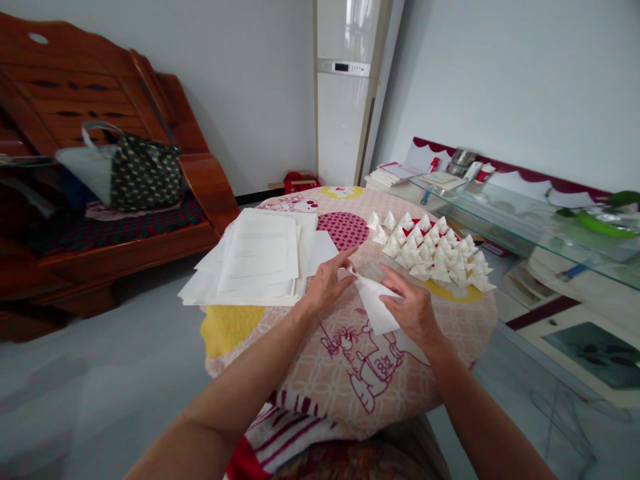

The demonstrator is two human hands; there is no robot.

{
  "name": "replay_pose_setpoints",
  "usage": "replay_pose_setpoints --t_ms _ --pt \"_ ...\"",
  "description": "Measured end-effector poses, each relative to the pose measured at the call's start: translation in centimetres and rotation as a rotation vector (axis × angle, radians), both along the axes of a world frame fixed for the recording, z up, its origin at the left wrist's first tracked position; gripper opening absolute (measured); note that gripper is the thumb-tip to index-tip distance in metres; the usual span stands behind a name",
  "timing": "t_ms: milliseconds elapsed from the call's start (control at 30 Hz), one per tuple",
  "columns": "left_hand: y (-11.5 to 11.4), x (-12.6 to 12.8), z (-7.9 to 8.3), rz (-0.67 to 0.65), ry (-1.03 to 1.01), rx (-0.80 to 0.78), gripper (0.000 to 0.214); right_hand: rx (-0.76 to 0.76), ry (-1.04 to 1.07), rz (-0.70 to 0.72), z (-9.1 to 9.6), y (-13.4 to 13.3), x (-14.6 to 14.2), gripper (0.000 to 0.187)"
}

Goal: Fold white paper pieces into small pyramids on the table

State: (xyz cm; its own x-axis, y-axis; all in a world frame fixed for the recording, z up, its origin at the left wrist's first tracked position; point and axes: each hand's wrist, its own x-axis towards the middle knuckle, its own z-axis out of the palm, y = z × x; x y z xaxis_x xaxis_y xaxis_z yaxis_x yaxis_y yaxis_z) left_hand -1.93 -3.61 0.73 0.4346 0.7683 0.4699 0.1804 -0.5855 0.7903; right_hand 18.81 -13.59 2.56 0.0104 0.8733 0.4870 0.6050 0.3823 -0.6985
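Note:
Between my hands is a folded sheet of white paper (pixel 376 308), held just above the patterned tablecloth (pixel 320 360). My left hand (pixel 329 283) pinches its upper left corner. At its right edge, my right hand (pixel 411 308) has thumb and fingers closed on the paper. Left of my left hand lies a loose stack of white paper sheets (pixel 260 250), the top one with faint printed lines. Beyond my right hand, several pointed folded paper pieces (pixel 430 247) stand close together in rows. A smaller white sheet (pixel 321 250) sticks out beside the stack.
A glass-topped cabinet (pixel 530 233) with cups and papers runs along the right wall. On the left, a wooden bench (pixel 200 187) carries a dark patterned bag (pixel 145 172). A tall white air conditioner (pixel 343 113) stands behind the round table.

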Motion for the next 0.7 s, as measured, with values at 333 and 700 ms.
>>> replay_pose_setpoints --t_ms 333,700 --pt "1.0 0.2 -0.1 -0.044 -0.501 -0.402 0.023 -0.152 0.565 -0.185 -2.3 0.8 1.6 0.046" --pt "-0.2 -1.1 0.5 0.033 0.156 0.407 0.052 0.39 -0.407 -0.212 -1.9 -0.3 1.3 0.037"
